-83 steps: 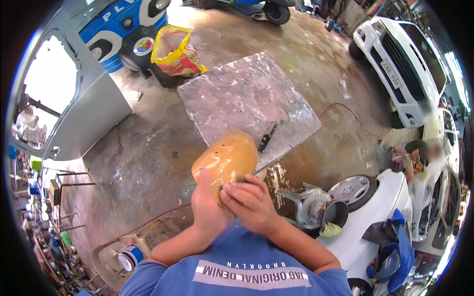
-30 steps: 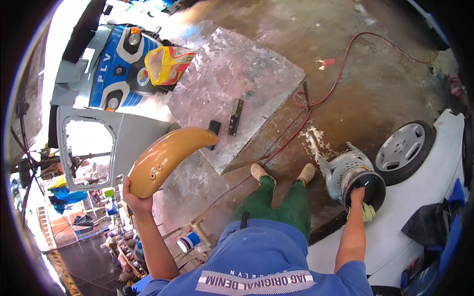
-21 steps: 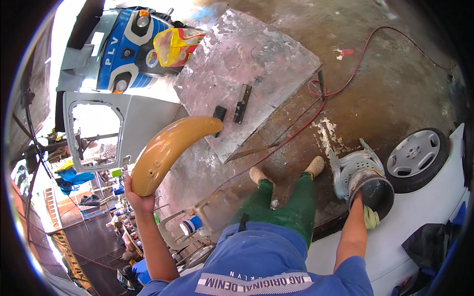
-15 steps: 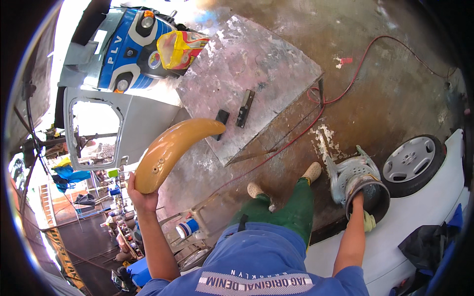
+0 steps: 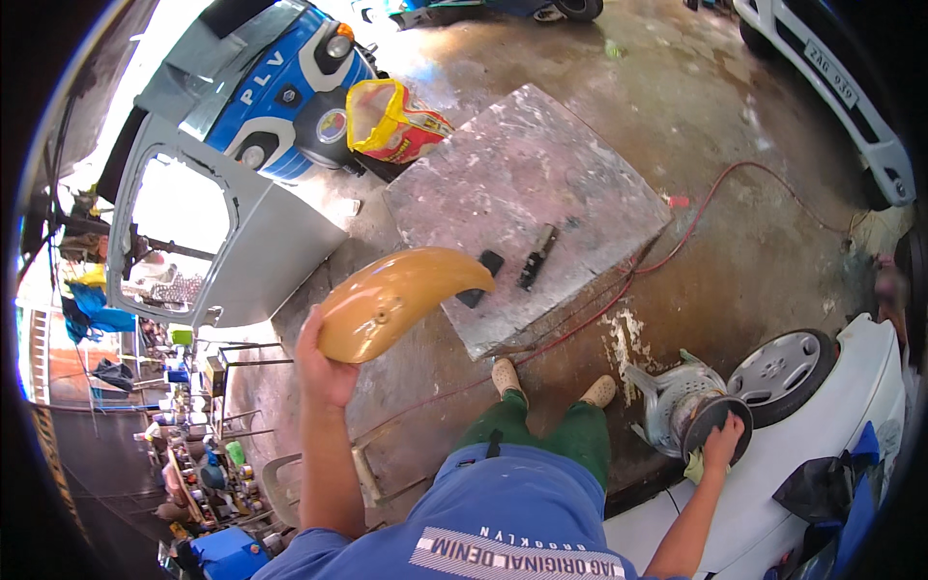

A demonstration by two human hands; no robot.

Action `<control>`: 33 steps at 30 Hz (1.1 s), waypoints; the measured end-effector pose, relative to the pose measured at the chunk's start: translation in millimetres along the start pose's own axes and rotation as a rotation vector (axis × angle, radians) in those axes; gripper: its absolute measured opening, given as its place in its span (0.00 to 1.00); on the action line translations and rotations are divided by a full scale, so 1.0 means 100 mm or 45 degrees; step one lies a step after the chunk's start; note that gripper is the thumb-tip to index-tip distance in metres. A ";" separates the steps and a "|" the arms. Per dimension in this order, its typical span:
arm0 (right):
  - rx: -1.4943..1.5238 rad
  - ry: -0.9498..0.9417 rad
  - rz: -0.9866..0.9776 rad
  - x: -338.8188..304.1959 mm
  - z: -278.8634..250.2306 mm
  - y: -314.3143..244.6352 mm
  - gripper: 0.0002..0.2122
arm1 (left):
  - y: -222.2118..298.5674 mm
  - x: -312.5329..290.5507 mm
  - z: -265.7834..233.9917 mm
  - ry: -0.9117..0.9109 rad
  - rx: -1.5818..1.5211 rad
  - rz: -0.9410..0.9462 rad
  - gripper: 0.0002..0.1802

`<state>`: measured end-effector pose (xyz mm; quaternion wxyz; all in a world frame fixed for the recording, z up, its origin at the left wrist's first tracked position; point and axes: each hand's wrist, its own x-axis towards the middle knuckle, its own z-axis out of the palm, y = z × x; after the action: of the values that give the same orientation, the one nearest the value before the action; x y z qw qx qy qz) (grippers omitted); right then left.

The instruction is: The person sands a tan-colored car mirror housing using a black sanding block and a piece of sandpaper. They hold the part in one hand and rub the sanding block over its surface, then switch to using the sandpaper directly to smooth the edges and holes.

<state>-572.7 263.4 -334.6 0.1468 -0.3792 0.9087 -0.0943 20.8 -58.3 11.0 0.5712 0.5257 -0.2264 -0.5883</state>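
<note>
A glossy tan motorcycle fender (image 5: 401, 298) is held up before me at the left. My left hand (image 5: 327, 362) grips its near, broad end, and the far tip overlaps the table's near edge from my viewpoint. On the right, my right hand (image 5: 723, 443) is at the mouth of a dark round container (image 5: 692, 440), fingers bunched; what they hold, if anything, cannot be made out. A pale yellow-green cloth (image 5: 694, 469) hangs at the container's rim under my wrist. The container rests on a grey plastic stool (image 5: 667, 391).
A paint-stained low table (image 5: 580, 164) bears a dark block (image 5: 490, 266) and a black bar (image 5: 537, 256). A red hose (image 5: 696, 217) crosses the floor. Around me are a grey vehicle door (image 5: 256, 242), a yellow-red sack (image 5: 396, 121), a wheel (image 5: 783, 372) and a white car panel (image 5: 841, 425).
My view has shifted, bringing in a white car front at the upper right. The fender is tilted flatter. My right hand has come up from deep inside the container to its mouth.
</note>
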 end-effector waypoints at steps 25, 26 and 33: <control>0.644 0.017 -1.705 -1.93 -1.08 -6.07 0.27 | 0.03 -0.02 -0.47 -0.340 -0.412 -0.317 0.20; 0.592 -0.011 -1.646 -1.89 -1.11 -6.08 0.27 | -0.02 -0.01 -0.51 -0.373 -0.373 -0.218 0.21; 0.622 0.009 -1.668 -2.03 -1.16 -6.09 0.25 | -0.03 0.00 -0.51 -0.400 -0.182 -0.168 0.23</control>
<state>-73.4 -7.0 -13.8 0.1377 -0.8048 0.4462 -0.3664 64.0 -40.3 -8.7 0.5250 0.3992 -0.2355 -0.7138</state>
